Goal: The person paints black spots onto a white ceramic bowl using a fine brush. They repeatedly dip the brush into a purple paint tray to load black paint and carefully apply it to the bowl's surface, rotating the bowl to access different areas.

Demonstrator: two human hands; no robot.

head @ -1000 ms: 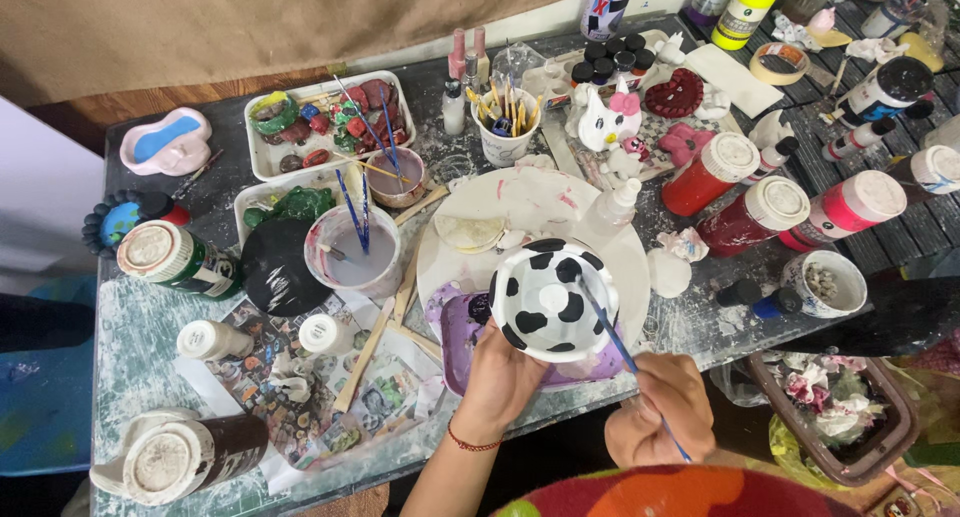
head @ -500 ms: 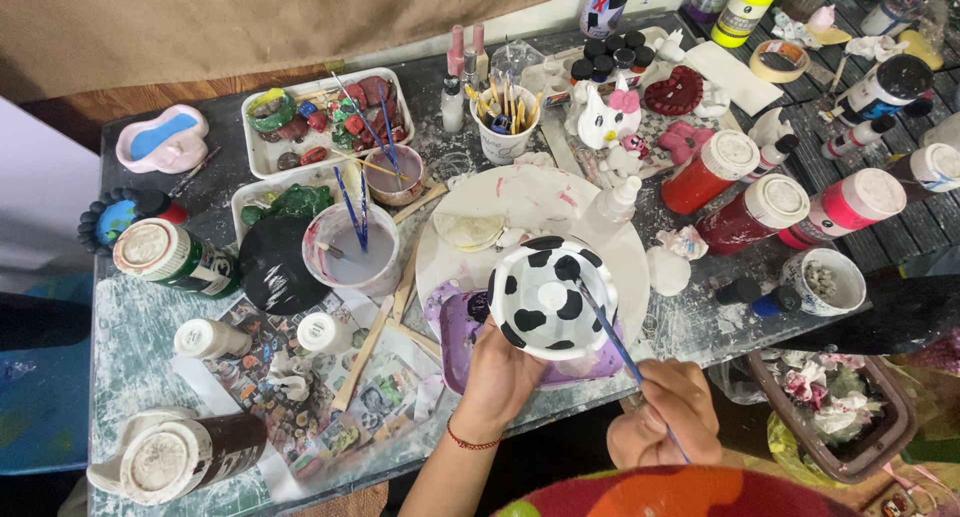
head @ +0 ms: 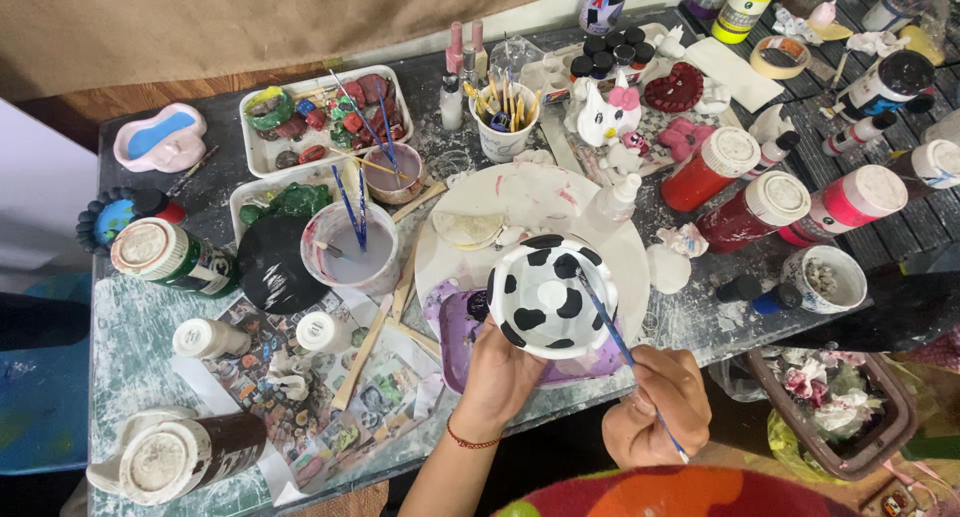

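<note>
Left hand (head: 510,372): fingers grasping spotted cup (head: 548,297) from below | right hand (head: 655,402): fingers clenched on paintbrush (head: 620,347), tip at cup rim | counter (head: 130,327): paint-spattered

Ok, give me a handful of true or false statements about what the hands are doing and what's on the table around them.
1. The left hand holds a white bowl with black patches. True.
2. The right hand holds a pair of scissors. False: it holds a thin blue paintbrush whose tip reaches the bowl.
3. Three red and pink paint bottles lie on the table to the right of the bowl. True.
4. The cup of cloudy water has no brushes in it. False: blue-handled brushes stand in it.
5. The bowl is plain blue. False: it is white with black patches.
</note>
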